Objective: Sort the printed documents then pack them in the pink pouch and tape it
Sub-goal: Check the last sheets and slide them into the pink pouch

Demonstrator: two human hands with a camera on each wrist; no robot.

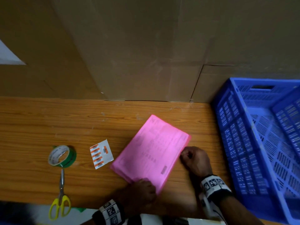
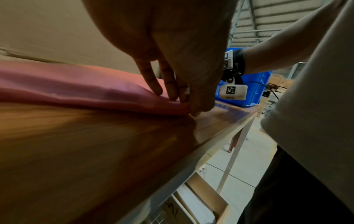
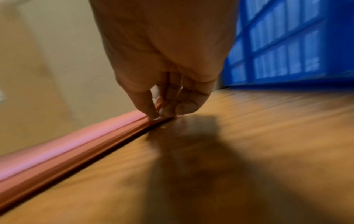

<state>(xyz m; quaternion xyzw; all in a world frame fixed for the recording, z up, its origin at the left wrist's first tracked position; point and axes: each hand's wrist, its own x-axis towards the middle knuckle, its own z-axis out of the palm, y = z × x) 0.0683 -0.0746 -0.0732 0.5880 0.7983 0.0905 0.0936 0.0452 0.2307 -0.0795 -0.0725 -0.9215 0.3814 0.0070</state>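
From the head view, the pink pouch (image 1: 151,151) lies flat on the wooden worktop (image 1: 48,124), its long axis running diagonally from the near left to the far right. Faint print shows through its face, so the documents look to be inside already, though that is a judgement. The left hand (image 1: 142,190) sits on the near corner, and the right hand (image 1: 194,159) is curled at the pouch's right-hand long edge, toward the far end. A roll of tape (image 1: 62,155) and scissors (image 1: 60,194) lie well to the left, with a sheet of labels (image 1: 101,154) between the tape and the pouch. A blue crate (image 1: 263,143) stands at the right.

From the left wrist, the fingers (image 2: 153,81) are bent down onto the pouch (image 2: 67,86), fingertips pressing its top by the corner while the thumb side meets the edge at the worktop; it looks like a pinch on that corner.

From the right wrist, the picture is blurred, but the fingers (image 3: 147,106) are drawn together and nip the thin edge of the pouch (image 3: 67,144), which runs away to the lower left.

Taping comes next, I judge, and the tape lies to the left of the pouch, nearer the left hand.
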